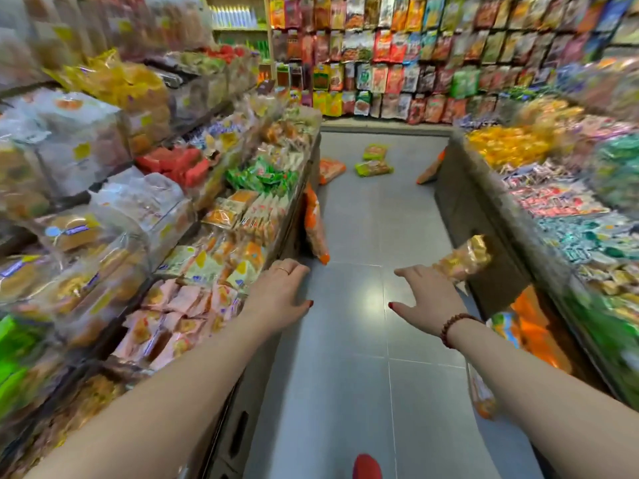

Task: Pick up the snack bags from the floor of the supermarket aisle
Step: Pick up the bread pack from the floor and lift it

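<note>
Snack bags lie along the grey tiled aisle floor [349, 340]. A tall orange bag [314, 226] leans on the left shelf base. Farther off lie another orange bag [330, 169] and two green bags [375, 152] [373, 167]. An orange bag [430, 171] leans on the right shelf base. A golden bag [465, 259] sits just beyond my right hand [427, 297], whose fingers are spread; whether they touch it is unclear. My left hand [281, 295] is open, palm down, by the left shelf edge. More orange bags [534, 331] and a clear-topped one [482, 397] lie under my right forearm.
Shelves packed with packaged snacks line the left side [207, 209] and the right side [553, 209] of the narrow aisle. A wall of hanging packets [415, 57] closes the far end. A red shoe [367, 466] shows at the bottom edge. The picture is blurred at the sides.
</note>
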Demonstrator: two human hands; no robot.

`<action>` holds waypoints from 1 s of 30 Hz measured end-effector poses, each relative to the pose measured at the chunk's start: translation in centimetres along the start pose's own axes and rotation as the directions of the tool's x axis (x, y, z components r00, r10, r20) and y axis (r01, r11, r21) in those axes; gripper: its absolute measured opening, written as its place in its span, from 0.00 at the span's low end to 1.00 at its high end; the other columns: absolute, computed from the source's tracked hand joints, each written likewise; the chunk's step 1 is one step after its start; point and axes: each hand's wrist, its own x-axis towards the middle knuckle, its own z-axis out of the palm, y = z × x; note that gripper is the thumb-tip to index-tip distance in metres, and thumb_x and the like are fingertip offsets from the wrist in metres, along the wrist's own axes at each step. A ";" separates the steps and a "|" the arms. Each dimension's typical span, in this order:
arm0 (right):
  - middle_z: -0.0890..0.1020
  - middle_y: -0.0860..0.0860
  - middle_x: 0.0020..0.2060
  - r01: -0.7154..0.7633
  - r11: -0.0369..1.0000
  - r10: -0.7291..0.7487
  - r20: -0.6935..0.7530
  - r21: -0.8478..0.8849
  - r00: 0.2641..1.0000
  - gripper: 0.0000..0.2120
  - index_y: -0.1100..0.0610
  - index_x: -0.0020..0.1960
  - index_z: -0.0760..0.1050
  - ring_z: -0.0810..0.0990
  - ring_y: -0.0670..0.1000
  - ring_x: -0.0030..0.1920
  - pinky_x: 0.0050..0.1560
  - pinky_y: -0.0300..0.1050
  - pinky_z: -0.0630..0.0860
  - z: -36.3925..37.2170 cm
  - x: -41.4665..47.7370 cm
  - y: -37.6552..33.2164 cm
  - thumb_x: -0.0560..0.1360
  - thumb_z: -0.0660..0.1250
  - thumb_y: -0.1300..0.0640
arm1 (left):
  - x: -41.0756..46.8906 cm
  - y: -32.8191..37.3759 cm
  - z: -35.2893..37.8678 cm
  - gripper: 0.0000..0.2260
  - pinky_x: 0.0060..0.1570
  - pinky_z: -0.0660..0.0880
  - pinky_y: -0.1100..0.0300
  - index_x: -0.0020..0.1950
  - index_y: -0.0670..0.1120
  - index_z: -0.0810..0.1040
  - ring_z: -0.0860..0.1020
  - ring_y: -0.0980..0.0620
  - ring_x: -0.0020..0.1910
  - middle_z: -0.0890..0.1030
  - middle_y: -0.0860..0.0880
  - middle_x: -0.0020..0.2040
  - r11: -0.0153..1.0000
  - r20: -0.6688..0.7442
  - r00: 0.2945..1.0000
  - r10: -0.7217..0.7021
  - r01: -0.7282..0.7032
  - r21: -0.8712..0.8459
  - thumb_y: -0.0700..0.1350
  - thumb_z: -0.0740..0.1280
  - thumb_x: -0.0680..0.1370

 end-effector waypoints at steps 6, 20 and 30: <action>0.70 0.50 0.68 -0.009 1.000 0.009 -0.078 0.004 0.997 0.29 0.51 0.70 0.64 0.67 0.53 0.68 0.67 0.48 0.66 -1.5 10.8 6.6 0.73 0.66 0.42 | 13.3 0.0 2.5 0.25 0.60 0.71 0.52 0.66 0.48 0.71 0.70 0.46 0.64 0.72 0.48 0.63 0.998 0.003 0.998 0.060 -0.060 0.007 0.54 0.69 0.72; 0.70 0.48 0.68 -0.156 0.981 0.166 -0.082 0.116 0.983 0.29 0.51 0.71 0.64 0.66 0.51 0.68 0.67 0.46 0.65 -2.1 32.3 21.1 0.74 0.66 0.43 | 42.6 0.3 7.0 0.27 0.60 0.71 0.53 0.66 0.45 0.73 0.72 0.44 0.63 0.75 0.46 0.63 0.983 -0.017 0.988 0.157 -0.157 -0.090 0.53 0.71 0.70; 0.70 0.49 0.67 -0.407 0.907 0.412 -0.020 0.104 0.911 0.30 0.51 0.71 0.64 0.67 0.51 0.67 0.68 0.45 0.65 -0.2 46.0 30.8 0.73 0.67 0.42 | 65.0 0.6 14.1 0.27 0.63 0.68 0.55 0.70 0.47 0.68 0.69 0.47 0.66 0.70 0.48 0.67 0.915 0.105 0.919 0.380 -0.358 -0.185 0.54 0.69 0.74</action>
